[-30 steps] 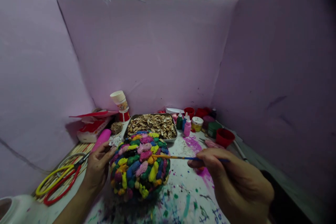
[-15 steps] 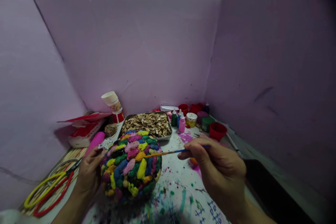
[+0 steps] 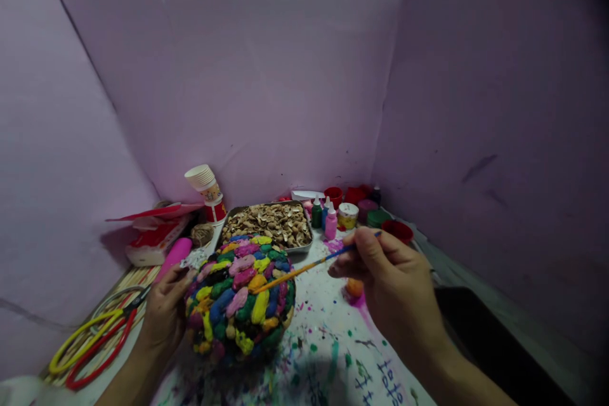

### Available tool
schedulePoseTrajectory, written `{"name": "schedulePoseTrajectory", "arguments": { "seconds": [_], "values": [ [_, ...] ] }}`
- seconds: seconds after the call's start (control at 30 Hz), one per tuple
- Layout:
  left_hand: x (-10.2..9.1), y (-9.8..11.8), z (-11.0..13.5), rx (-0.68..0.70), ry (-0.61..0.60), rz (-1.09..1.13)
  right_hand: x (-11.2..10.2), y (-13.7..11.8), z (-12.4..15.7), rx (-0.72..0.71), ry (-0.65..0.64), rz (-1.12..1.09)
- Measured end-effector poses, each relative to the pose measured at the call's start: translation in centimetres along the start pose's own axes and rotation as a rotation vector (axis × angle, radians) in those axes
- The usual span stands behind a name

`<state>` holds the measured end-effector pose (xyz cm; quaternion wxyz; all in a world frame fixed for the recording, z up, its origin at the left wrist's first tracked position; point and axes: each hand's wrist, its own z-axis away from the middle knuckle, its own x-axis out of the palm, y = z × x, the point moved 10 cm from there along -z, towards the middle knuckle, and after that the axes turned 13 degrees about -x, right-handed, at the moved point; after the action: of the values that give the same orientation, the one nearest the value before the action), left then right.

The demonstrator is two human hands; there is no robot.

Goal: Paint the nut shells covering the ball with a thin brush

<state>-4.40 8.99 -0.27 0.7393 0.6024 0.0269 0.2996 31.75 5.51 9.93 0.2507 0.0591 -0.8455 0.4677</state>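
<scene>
A round object covered in painted peanut shells (image 3: 245,298), in pink, yellow, green, blue and orange, is tilted up above the table. My left hand (image 3: 164,311) grips its left edge, with the thumb on top. In my right hand (image 3: 380,273) a thin paintbrush (image 3: 304,268) is pinched between thumb and fingers. Its handle is blue and its lower part is orange. The brush tip touches an orange shell near the middle of the object. Behind it stands a metal tray (image 3: 304,248) of unpainted peanut shells (image 3: 269,223).
Paint bottles (image 3: 330,223), jars and red cups (image 3: 398,229) stand at the back right. Scissors (image 3: 111,330) with red and yellow handles lie at the left, near a tissue pack (image 3: 155,244) and stacked paper cups (image 3: 202,181). A black object (image 3: 485,330) lies at the right.
My right hand has risen slightly, so the brush slopes more steeply. Its tip stays on the orange shell. The painted object has barely moved.
</scene>
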Motion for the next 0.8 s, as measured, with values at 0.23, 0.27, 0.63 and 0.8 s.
{"name": "schedulePoseTrajectory", "arguments": {
  "seconds": [0.23,0.27,0.63,0.8],
  "values": [
    [0.4,0.2,0.6,-0.001,-0.009,-0.01,1.4,7.4,1.9,0.495,0.121,-0.228],
    [0.4,0.2,0.6,-0.001,-0.011,-0.009,1.3,7.9,2.0,0.509,0.12,-0.223],
    [0.4,0.0,0.5,-0.012,-0.018,0.001,0.2,9.9,2.5,0.517,0.158,-0.155],
    [0.5,0.2,0.5,-0.007,-0.018,-0.001,-0.4,9.2,2.2,0.462,0.222,-0.115]
  ]
}}
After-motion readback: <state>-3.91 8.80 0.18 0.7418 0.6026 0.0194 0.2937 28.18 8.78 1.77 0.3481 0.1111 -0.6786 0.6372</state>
